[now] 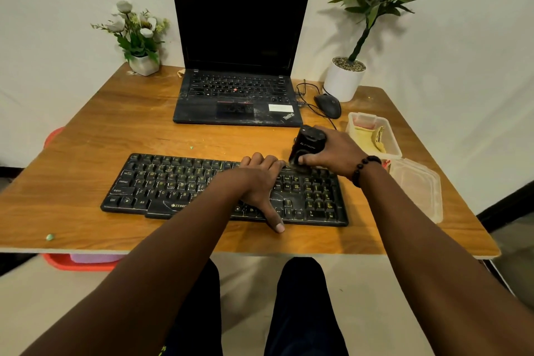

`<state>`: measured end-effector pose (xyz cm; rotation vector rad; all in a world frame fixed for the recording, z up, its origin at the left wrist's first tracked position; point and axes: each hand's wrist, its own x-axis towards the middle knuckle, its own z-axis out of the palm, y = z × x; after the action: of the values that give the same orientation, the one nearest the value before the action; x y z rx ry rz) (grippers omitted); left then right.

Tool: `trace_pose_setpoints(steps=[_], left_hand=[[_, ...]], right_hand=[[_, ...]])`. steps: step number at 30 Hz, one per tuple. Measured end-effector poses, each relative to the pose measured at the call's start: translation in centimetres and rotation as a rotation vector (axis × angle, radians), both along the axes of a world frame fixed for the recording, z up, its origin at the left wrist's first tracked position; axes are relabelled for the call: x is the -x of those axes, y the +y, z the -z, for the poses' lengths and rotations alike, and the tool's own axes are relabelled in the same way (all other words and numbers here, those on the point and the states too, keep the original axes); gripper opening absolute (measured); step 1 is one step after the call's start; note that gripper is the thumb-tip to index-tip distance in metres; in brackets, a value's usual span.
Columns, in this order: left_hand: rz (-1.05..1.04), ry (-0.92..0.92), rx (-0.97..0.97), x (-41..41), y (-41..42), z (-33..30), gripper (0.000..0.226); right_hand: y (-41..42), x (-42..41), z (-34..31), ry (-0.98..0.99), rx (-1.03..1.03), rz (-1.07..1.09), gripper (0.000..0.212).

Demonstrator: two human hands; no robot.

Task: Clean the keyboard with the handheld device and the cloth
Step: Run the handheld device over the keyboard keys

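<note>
Head view. The keyboard (202, 188) lay flat on the wooden table (86, 136), nearest the seated person, its long side running from nine to three o'clock, so both arms could reach it without stretching. The left hand (258, 185) rested on the keys right of centre, fingers straight and spread, thumb hanging over the near edge at six o'clock; I judged it was pinning the board so that it would not slide. The right hand (332, 153) had its fingers and thumb wrapped round the handheld device (307, 147), a dark, stubby cylinder held upright with its lower end on the top row of keys at about one o'clock of the board. That posture suited working the nozzle down between the keys.

The cloth (372, 136), yellow and folded, sat in an open clear container (396, 150) at three o'clock of the device, within the right arm's reach and not yet in use. Its lid (419, 188) lay just beside it. A laptop (239, 66) stood at twelve o'clock, well apart from the work.
</note>
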<state>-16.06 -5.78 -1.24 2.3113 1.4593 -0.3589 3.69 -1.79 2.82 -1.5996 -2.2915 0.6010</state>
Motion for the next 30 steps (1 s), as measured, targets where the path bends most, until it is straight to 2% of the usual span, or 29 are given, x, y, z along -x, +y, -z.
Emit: trace_pose_setpoints(steps=[1,4,8,12,14,17,21,25,28,30], left_hand=[[-0.005,-0.002,0.001,0.0,0.0,0.0,0.150],[-0.009,0.004,0.000,-0.1,-0.1,-0.2,0.151],[-0.003,0.032,0.037,0.2,-0.5,-0.7,0.153],[-0.046,0.100,0.047,2.7,-0.8,-1.0,0.155],[-0.047,0.131,0.020,3.7,-0.8,-1.1,0.152],[-0.024,0.136,-0.021,3.8,-0.7,-1.2,0.149],[-0.031,0.122,-0.026,3.9,-0.4,-0.9,0.150],[-0.009,0.133,-0.036,3.9,-0.6,-1.1,0.148],[-0.004,0.148,-0.042,3.8,-0.6,-1.2,0.146],[-0.010,0.151,-0.034,3.9,-0.5,-1.2,0.148]], right_hand=[[0.0,0.2,0.0,-0.003,0.025,-0.009,0.045],[0.2,0.3,0.0,-0.112,-0.082,0.031,0.037],[-0.4,-0.4,-0.3,0.034,-0.071,0.038,0.039],[-1.3,-0.9,0.1,0.141,0.076,-0.013,0.042],[-1.1,-0.5,0.5,0.078,0.086,-0.035,0.040],[-0.4,-0.1,0.0,-0.043,-0.074,0.021,0.035],[-0.8,0.3,-0.2,0.054,0.039,-0.049,0.040],[-0.4,0.6,-0.3,-0.121,-0.092,0.010,0.036],[-0.8,0.6,-0.4,0.057,0.012,-0.043,0.037],[-0.9,1.0,-0.1,-0.009,-0.002,-0.083,0.037]])
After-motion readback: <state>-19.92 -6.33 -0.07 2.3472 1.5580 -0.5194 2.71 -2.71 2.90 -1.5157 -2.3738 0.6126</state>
